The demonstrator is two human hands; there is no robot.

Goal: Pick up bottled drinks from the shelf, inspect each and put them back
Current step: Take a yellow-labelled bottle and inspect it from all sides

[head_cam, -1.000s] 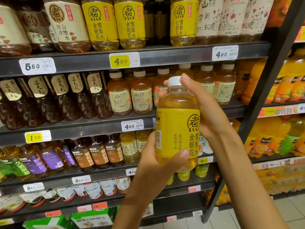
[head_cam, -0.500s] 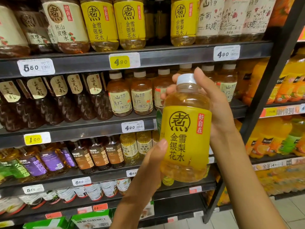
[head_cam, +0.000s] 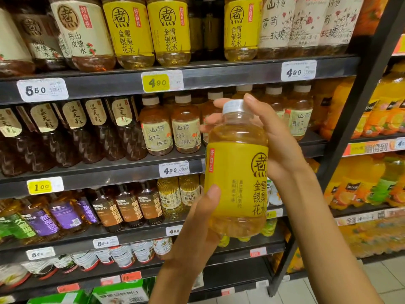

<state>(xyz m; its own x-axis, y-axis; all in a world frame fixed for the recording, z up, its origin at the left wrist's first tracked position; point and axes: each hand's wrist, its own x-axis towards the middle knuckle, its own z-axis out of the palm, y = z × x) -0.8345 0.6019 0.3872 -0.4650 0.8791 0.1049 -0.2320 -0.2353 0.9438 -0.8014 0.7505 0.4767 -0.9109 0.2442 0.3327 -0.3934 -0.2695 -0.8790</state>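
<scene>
The left hand cups the base and the right hand wraps the shoulder of a clear plastic bottle, upright before the dark metal shelf, its glossy yellow label wrapping a rounded body under a ribbed white cap.

The bottle hides the left hand's fingers; top-shelf bottles at 12 o'clock are cropped; small label print is unreadable.
</scene>
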